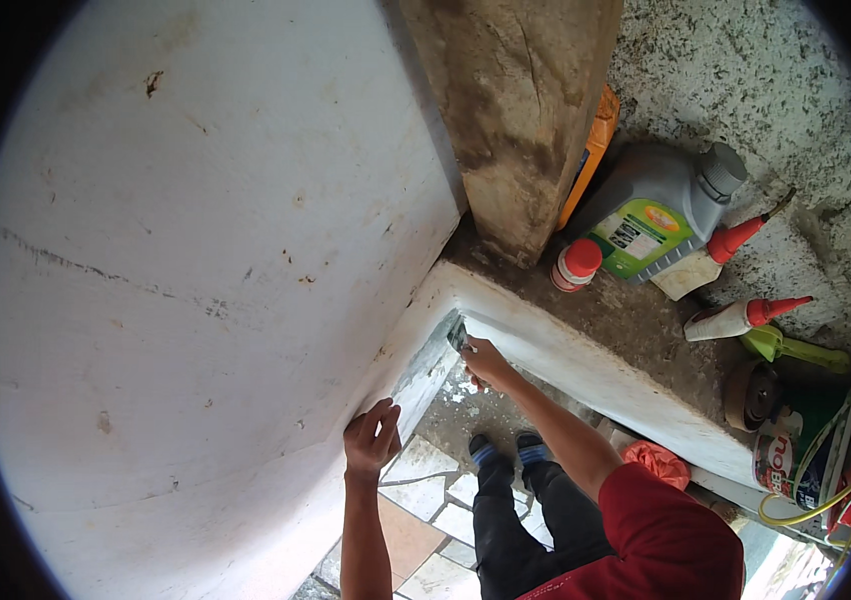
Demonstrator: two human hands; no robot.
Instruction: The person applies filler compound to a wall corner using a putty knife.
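My right hand point(487, 363) is closed round the handle of a small putty knife point(458, 334). Its blade is against the inner corner where a grey, scraped-looking strip of wall point(426, 362) meets the white front of a ledge point(566, 358). My left hand point(373, 438) rests at the edge of the large white wall point(196, 300), its fingers bent and a little apart, with nothing seen in them. The putty knife's handle is mostly hidden by my right hand.
On the ledge top stand a grey jug point(661, 205), a small red-capped bottle point(577, 264), red-nozzled glue bottles point(726, 322) and a tape roll point(752, 395). A wooden post point(521, 120) rises at the corner. Pale flakes point(461, 392) lie on the floor near my feet.
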